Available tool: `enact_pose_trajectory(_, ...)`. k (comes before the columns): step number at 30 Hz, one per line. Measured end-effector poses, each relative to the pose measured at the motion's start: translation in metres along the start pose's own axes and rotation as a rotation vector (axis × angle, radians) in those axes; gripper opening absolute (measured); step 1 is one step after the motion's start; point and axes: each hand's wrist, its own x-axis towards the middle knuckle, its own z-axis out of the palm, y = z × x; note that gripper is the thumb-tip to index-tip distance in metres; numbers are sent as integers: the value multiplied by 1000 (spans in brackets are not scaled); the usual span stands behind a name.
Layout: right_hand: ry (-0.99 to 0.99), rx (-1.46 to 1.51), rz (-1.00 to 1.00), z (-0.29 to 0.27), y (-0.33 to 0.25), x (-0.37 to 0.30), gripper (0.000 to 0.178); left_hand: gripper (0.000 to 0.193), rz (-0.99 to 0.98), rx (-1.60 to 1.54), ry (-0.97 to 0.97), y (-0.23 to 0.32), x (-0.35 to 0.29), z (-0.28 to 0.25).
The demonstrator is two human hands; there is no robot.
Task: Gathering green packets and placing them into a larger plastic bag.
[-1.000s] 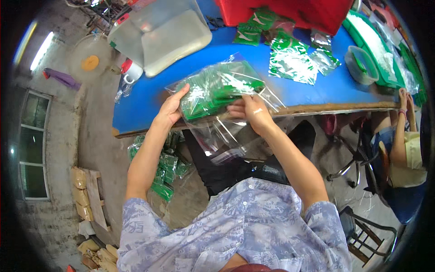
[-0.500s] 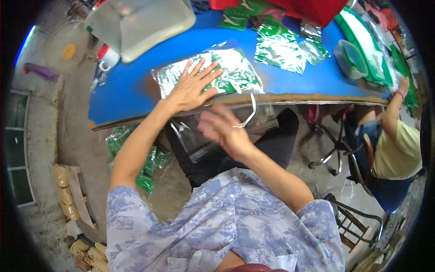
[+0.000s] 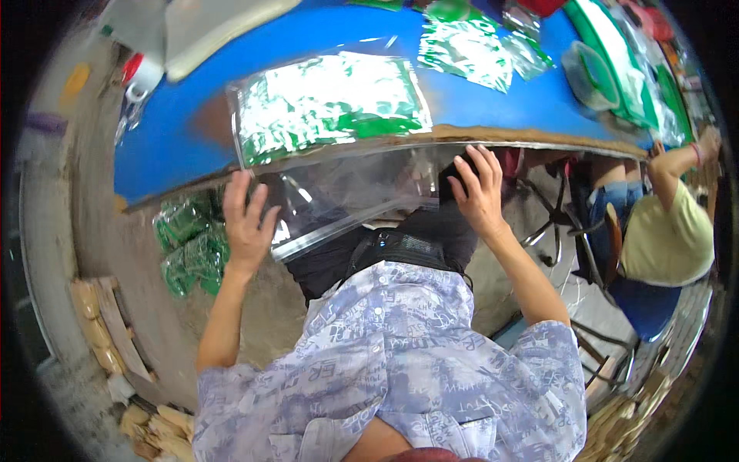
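Note:
A clear plastic bag [image 3: 350,189] lies partly on the blue table, and its empty end hangs over the front edge above my lap. Flat green-and-white packets [image 3: 331,104] fill the part on the tabletop. My left hand [image 3: 250,223] is open, fingers spread, beside the bag's left edge just below the table edge; whether a fingertip touches the plastic I cannot tell. Off the bag's right side, my right hand [image 3: 481,189] is open with its fingers apart and nothing visible in it.
More green-and-white packets [image 3: 466,54] lie farther back on the blue table [image 3: 173,150]. A clear tub [image 3: 589,77] and a green tray [image 3: 616,61] stand at the right. Bagged green packs [image 3: 188,246] are below left. A seated person [image 3: 666,231] works at far right.
My left hand has lifted off the packets and come back to the bag's left edge. My right hand has moved right, away from the bag's middle. The white strip near it no longer shows.

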Motion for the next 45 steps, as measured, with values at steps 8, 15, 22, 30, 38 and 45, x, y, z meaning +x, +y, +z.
enact_pose_trajectory(8, 73, 169, -351, -20, -18, 96, 32, 21, 16, -244, 168, 8, 57, -23)
enact_pose_trajectory(15, 317, 730, 77, -94, -39, 294, 17, 31, -294, -930, 288, -54, 241, -113)
enact_pose_trajectory(22, -43, 678, 170, -68, -10, 287, 23, 31, -442, -969, 183, -60, 230, -90)
enact_pose_trajectory(30, 213, 756, 15, -66, -18, 284, 19, 30, -367, -1002, 252, -64, 213, -81)
enact_pose_trajectory(38, 192, 811, 127, -69, -19, 299, 22, 26, -367, -1172, 321, -70, 219, -78)
enact_pose_trajectory(45, 125, 660, 185, -46, -5, 308, 20, 26, -569, -1104, 297, -91, 216, -66)
